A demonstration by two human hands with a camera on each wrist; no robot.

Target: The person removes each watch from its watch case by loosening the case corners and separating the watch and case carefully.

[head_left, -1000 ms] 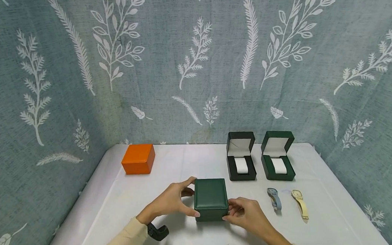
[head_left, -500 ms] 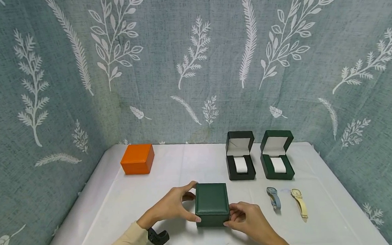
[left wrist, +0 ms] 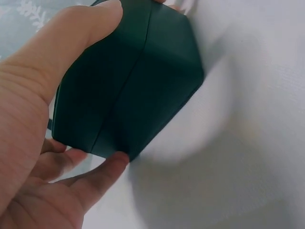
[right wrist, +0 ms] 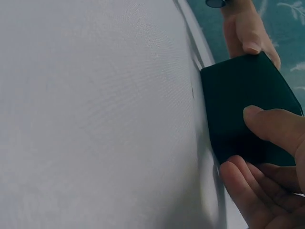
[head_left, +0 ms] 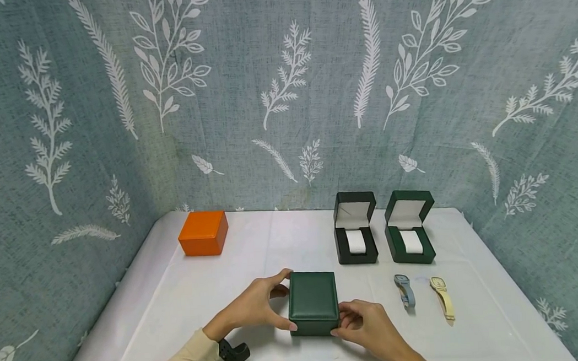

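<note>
The backdrop (head_left: 283, 92), a teal cloth printed with white leaves, wraps the scene on three sides. Below it the counter (head_left: 273, 242) carries everything, under a white sheet.

The closed green box (head_left: 313, 303) sits at the near middle of the counter, flat on its base, lid shut, with its seam visible in the left wrist view (left wrist: 128, 76). It is roughly square, so it shows no real long axis; its front faces 6 o'clock, toward the person. Both hands are equally near, as each is already on it. The left hand (head_left: 254, 307) grasps it from 9 o'clock, thumb at the near corner and fingers around the far corner. The right hand (head_left: 364, 322) grips it from about 4 o'clock, thumb on the front-right edge and fingers curled below; whether a fingertip has found the seam is hard to tell from the right wrist view.

From the green box, an orange box (head_left: 203, 234), closed, lies at 10 o'clock, well apart. At 1 o'clock stand a black box (head_left: 355, 229) and another green box (head_left: 410, 228), both open with white cushions. At 3 o'clock lie a blue watch (head_left: 404, 291) and a cream watch (head_left: 442, 298), side by side.
</note>
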